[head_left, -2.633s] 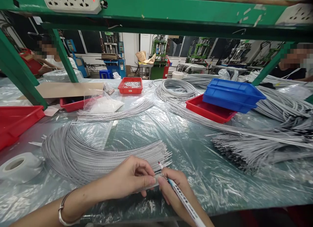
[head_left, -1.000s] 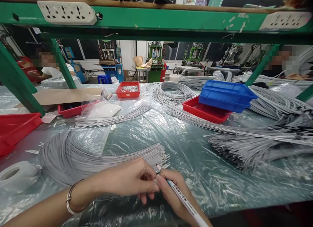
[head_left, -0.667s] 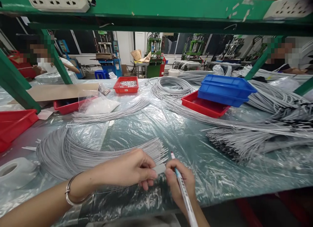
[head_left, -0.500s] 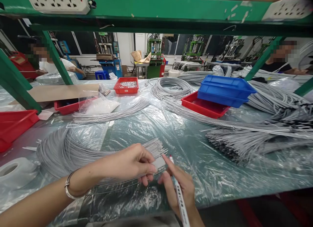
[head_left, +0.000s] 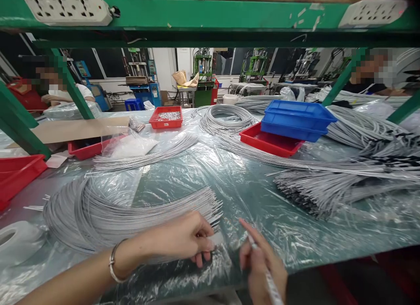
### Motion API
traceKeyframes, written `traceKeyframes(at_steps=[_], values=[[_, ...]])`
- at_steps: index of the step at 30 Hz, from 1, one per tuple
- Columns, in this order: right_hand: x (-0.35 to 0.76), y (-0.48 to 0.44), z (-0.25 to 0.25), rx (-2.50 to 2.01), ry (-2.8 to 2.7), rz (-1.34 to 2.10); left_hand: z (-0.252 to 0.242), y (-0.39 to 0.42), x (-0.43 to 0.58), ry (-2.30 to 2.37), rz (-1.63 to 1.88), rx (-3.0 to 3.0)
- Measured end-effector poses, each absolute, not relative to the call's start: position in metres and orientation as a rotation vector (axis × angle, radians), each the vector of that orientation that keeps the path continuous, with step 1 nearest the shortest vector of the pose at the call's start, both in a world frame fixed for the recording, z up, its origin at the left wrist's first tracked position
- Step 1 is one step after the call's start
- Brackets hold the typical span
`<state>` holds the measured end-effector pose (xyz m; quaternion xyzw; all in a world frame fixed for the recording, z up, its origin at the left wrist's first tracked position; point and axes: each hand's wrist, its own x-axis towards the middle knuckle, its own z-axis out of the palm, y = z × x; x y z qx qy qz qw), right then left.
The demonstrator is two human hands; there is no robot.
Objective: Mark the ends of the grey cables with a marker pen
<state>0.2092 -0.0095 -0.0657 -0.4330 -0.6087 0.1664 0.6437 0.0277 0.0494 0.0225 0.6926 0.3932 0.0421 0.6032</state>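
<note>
**Strip pinched at the cable ends, pen held off to the side**

The left hand point(head_left: 183, 239) lies low on the surface point(head_left: 256, 195), its thumb and fingers point(head_left: 205, 243) closed narrowly on a small pale strip point(head_left: 217, 239). The strip sits right at the cut ends of the nearest cable bundle point(head_left: 108, 217), a grey arc that sweeps from the left across the clear plastic sheet point(head_left: 170, 173). I cannot tell whether the strip touches those ends or lies just short of them.

The right hand point(head_left: 262, 265) is just beside it but apart, curled around a white pen point(head_left: 271, 287) whose barrel runs down towards the bottom edge. The forefinger is stretched forward over the sheet and the pen's tip is hidden, so nothing is being written at this instant.

By my reading, the step in hand is handling the strip at the bundle's end — the pinch is set, the pen is waiting. Any move from here calls for a steady left-hand pinch, since the strip is small and the sheet under it is slick and crinkled. It also calls for the pen to come in without knocking the loose cable ends apart.

A tape roll point(head_left: 16, 241) lies at the far left. A blue tray point(head_left: 297, 119) rests on a red tray point(head_left: 269, 143), well apart from both hands.
</note>
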Motion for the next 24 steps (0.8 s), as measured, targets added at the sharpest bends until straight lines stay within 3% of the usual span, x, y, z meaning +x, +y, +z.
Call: traceKeyframes(at_steps=[3, 8, 15, 24], values=[[0.222, -0.015, -0.074, -0.927, -1.197, 0.544, -0.001, 0.049, 0.035, 0.937, -0.007, 1.603], [0.217, -0.024, -0.08, -1.044, -1.375, 0.602, -0.016, 0.056, 0.04, 0.93, -0.091, 1.533], [0.209, -0.028, -0.074, -1.122, -1.522, 0.261, -0.01, 0.057, 0.04, 0.924, -0.121, 1.563], [0.208, -0.024, -0.067, -1.137, -1.634, 0.17, -0.004, 0.056, 0.04, 0.938, -0.142, 1.607]])
